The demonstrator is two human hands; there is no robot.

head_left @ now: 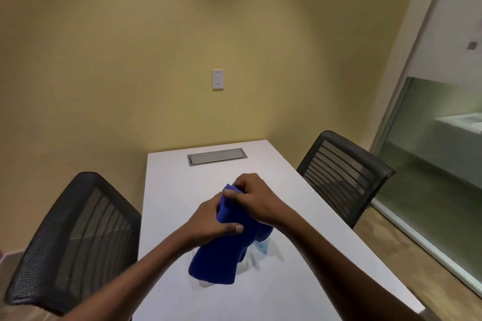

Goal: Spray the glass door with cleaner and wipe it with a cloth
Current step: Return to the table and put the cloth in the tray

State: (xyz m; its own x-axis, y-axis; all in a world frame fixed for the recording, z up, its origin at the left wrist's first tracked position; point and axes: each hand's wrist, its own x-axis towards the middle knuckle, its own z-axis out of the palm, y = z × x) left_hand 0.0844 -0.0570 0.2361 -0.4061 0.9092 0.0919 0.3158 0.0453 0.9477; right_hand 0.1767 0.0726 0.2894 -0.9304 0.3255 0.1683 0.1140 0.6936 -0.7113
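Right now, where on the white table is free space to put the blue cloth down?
The table is bare between the grey hatch and the hands, and along its left edge beside the left chair. The near right part is bare too. It is crowded under the blue cloth, where something pale lies.

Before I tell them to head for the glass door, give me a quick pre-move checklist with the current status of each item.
1. Cloth in hand: ok. The blue cloth is gripped by both the left hand and the right hand above the white table.
2. Cloth ready for wiping: not ok. It is bunched up, not spread flat.
3. Spray cleaner located: cannot tell. Something clear lies under the cloth, but no bottle is identifiable.
4. A hand free for the sprayer: not ok. Both hold the cloth.
5. Glass door in view: ok. The glass panel is at the right.
6. Path to it: cannot tell. The right chair stands between table and glass.
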